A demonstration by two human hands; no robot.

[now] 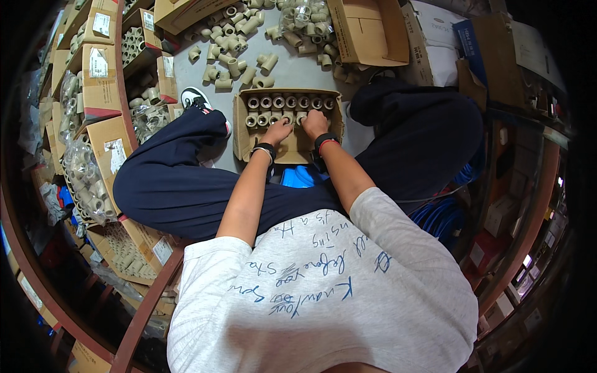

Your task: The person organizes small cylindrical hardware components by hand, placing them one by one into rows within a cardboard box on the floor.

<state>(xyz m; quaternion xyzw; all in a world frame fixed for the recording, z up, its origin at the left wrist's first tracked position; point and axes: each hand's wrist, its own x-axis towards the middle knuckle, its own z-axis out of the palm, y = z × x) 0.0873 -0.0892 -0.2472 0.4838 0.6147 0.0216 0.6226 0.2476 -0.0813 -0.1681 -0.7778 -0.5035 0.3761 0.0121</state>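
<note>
An open cardboard box (241, 140) stands on the floor between my legs. Beige plastic pipe fittings (266, 102) are set in it in two rows along the far side, round mouths facing up. My left hand (276, 133) reaches into the box, its fingertips on a fitting (288, 116) in the nearer row. Just to the right, my right hand (315, 125) has its fingers curled at another fitting (301, 117) of that row; the fingers partly hide it. Bare cardboard shows in the near part of the box.
Loose tee fittings (228, 44) lie scattered on the grey floor beyond the box, beside a clear plastic bag of fittings (305, 18). Another open carton (371, 32) stands at the far right. Shelves with cartons (102, 70) line the left. Coiled blue tubing (438, 219) lies at right.
</note>
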